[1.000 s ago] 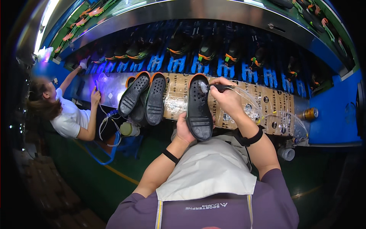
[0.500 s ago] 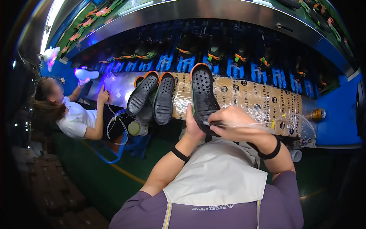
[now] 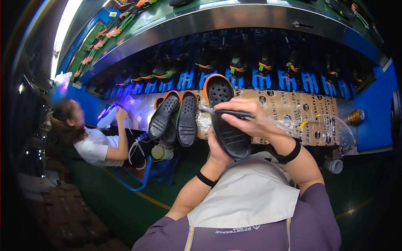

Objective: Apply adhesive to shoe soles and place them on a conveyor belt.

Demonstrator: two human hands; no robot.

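Note:
A black shoe sole [image 3: 230, 138] with an orange rim and round holes at its far end stands tilted in front of me. My left hand [image 3: 218, 147] is closed on its left edge, with the fingers partly hidden behind it. Across the sole, my right hand [image 3: 247, 115] pinches a dark-handled brush [image 3: 228, 113]. Its pale bristle end points left, at the sole's left edge beside the holes; I cannot tell whether it touches. A clear thin tube [image 3: 284, 124] trails right from that hand.
More black soles [image 3: 187, 121] lie left on the bench, by cardboard [image 3: 320, 108] under clear film. Behind are blue racks [image 3: 261, 79] carrying shoes. A can [image 3: 356, 116] stands right. At left a co-worker [image 3: 98, 138] holds a pale shoe part [image 3: 108, 117].
My right hand and the brush have moved from the sole's near end up toward its holed end. The sole has tilted a little. The co-worker's shoe part is lower.

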